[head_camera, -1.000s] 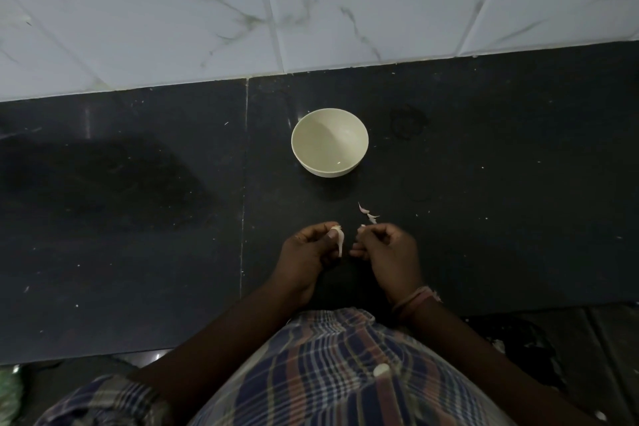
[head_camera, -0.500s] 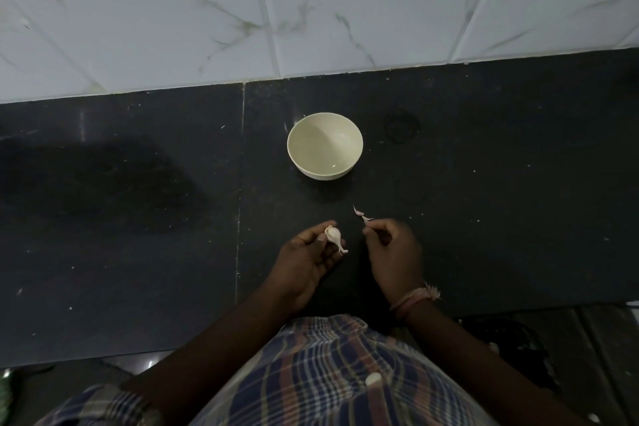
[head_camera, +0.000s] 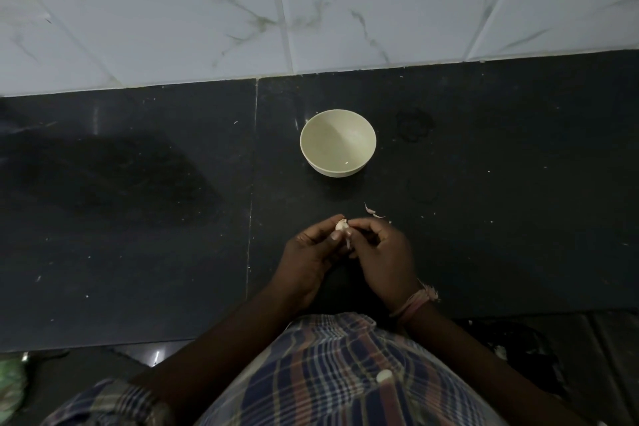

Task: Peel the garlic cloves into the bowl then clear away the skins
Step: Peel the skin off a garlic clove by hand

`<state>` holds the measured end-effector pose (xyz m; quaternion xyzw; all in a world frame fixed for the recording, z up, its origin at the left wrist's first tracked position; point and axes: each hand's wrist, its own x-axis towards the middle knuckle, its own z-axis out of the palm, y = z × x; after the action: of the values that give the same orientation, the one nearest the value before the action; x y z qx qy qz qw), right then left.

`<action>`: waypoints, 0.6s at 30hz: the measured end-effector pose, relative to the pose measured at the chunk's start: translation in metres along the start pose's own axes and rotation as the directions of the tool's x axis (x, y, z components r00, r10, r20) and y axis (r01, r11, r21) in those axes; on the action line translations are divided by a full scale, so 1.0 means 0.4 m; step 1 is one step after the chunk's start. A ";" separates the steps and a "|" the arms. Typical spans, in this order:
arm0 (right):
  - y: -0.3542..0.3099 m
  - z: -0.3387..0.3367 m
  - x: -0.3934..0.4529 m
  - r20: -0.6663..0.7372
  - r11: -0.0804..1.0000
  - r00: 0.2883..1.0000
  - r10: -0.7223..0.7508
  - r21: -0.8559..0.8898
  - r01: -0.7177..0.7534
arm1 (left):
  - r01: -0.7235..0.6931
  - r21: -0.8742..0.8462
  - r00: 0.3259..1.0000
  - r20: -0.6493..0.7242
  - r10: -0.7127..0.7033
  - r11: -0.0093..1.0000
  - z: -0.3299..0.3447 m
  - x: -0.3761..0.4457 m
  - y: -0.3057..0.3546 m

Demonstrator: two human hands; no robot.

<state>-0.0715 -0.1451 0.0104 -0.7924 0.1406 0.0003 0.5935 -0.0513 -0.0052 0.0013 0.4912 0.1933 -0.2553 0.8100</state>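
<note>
A small pale garlic clove (head_camera: 341,225) is pinched between the fingertips of my left hand (head_camera: 313,254), over the dark counter. My right hand (head_camera: 383,254) meets it from the right, its fingertips pinching the clove's skin, and a thin strip of skin hangs down between the two hands. Farther back stands a cream bowl (head_camera: 307,135); its inside looks empty. A few bits of peeled skin (head_camera: 372,212) lie on the counter just behind my right hand.
The black stone counter (head_camera: 138,218) runs back to a white marble-tiled wall (head_camera: 311,10). The counter's front edge is close to my body. Something green (head_camera: 12,380) shows at the lower left, below the counter.
My right hand, which had gone a little right toward the loose skins, has come back to the clove. Both hands now meet on it again.
</note>
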 end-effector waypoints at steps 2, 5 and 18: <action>0.007 0.001 0.004 -0.006 1.000 1.000 0.002 -0.007 -0.002 | -0.020 0.012 1.000 -0.007 0.020 1.000 0.003 -0.001 0.003; 0.008 0.002 0.008 0.002 1.000 1.000 0.028 -0.004 -0.028 | -0.058 0.040 0.998 -0.010 0.058 0.998 0.008 -0.002 0.011; -0.035 -0.009 0.005 0.042 0.962 0.998 0.050 0.266 -0.060 | -0.144 0.084 0.989 -0.028 0.147 0.986 0.010 0.004 0.026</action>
<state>-0.0670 -0.1454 0.0244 -0.7008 0.1509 0.0118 0.6971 -0.0438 -0.0052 0.0094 0.5409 0.1599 -0.1947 0.8024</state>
